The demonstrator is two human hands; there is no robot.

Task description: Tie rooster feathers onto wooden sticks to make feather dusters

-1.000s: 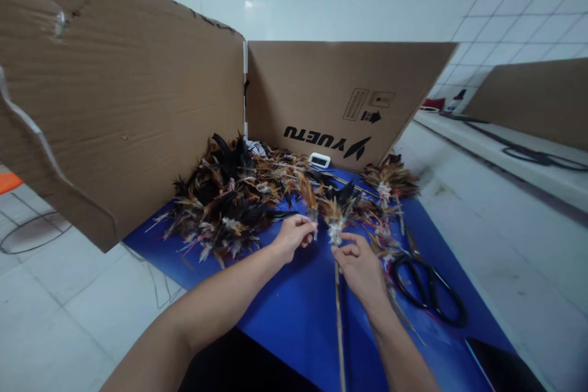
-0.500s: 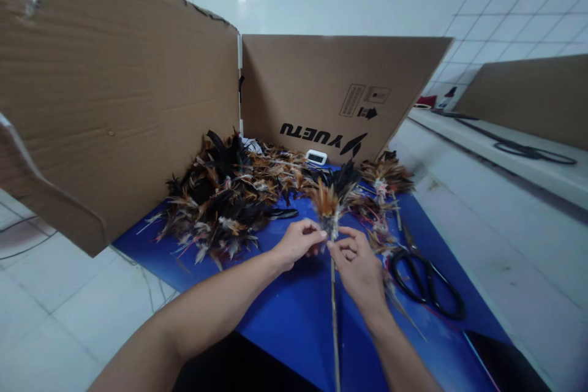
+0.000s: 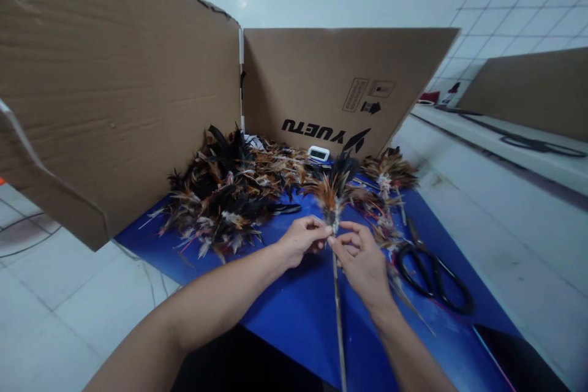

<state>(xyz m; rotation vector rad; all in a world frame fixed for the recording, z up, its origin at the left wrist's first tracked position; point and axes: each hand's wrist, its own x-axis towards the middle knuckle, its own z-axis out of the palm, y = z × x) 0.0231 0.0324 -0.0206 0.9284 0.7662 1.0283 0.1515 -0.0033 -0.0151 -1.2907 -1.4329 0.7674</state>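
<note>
A feather duster (image 3: 329, 194) with brown and black feathers at the top of a thin stick (image 3: 340, 324) stands between my hands, its stick running down toward me. From the left, my left hand (image 3: 304, 241) pinches the base of the feathers with thumb and fingers. Just below and to the right, my right hand (image 3: 359, 257) is closed around the top of the stick, where the feathers meet it. Whether a thread or another small piece lies between the fingertips, I cannot make out. Beyond my left hand spreads a big heap of loose feathers (image 3: 220, 196).
Black-handled scissors (image 3: 434, 275) lie on the blue table (image 3: 280, 312) to the right, near a dark flat device (image 3: 514, 355). A feather bunch (image 3: 390, 168) and a small white digital display (image 3: 318, 154) sit at the back. Cardboard panels (image 3: 316, 73) wall the left and far sides.
The view has shifted slightly. Both hands stay at the feather base, and the fingers of my left hand have closed in a little. The feather duster leans much as before.
</note>
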